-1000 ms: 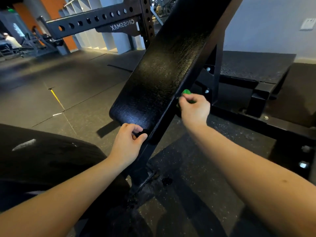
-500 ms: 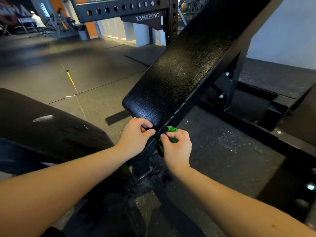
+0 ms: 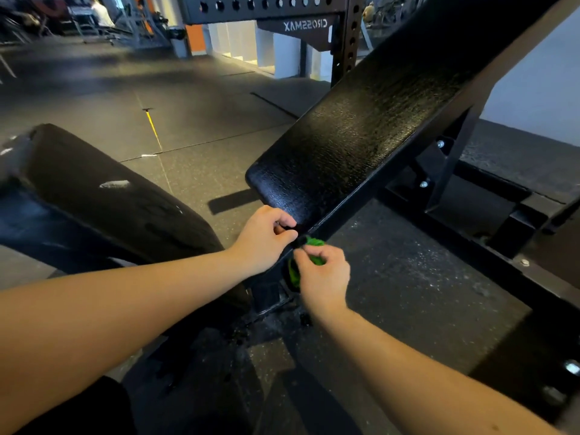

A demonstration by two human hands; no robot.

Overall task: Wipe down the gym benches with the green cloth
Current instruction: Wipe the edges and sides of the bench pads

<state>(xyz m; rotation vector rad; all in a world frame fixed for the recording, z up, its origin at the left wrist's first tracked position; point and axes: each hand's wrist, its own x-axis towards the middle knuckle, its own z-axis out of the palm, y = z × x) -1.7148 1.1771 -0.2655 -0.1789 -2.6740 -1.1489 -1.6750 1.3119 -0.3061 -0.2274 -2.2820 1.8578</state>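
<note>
1. Holds the green cloth bunched in the right hand, with fingers curled round it and only scraps of green showing, pressed against the underside edge at the lower end of the backrest pad.
2. Grips that pad's lower corner with the left hand, fingers folded over the lip, thumb pinching from below; probably there to steady the pad.
3. Appears to be wiping the pad's side rim and underside. Cannot tell whether the glossy top face is already done.
4. Expect a light, limp, soft cloth with no stiffness, prone to slipping out of a loose pinch. Best kept wadded in the palm, leaving one flat fold free to meet the vinyl.
5. Expect the pad itself to be stiff, grained and fixed at a slope, so it needs firm pressure. Take hold at the bare lower corner, as here.
6. Shows a second black pad just left of the backrest pad, marked with pale smears and likely awaiting the cloth.
7. Shows a bolted black frame beneath and right of the backrest pad.
8. Shows a perforated rack lettered CROSSMAX behind the pad's upper half, and a blurred person far beyond to its left.
</note>
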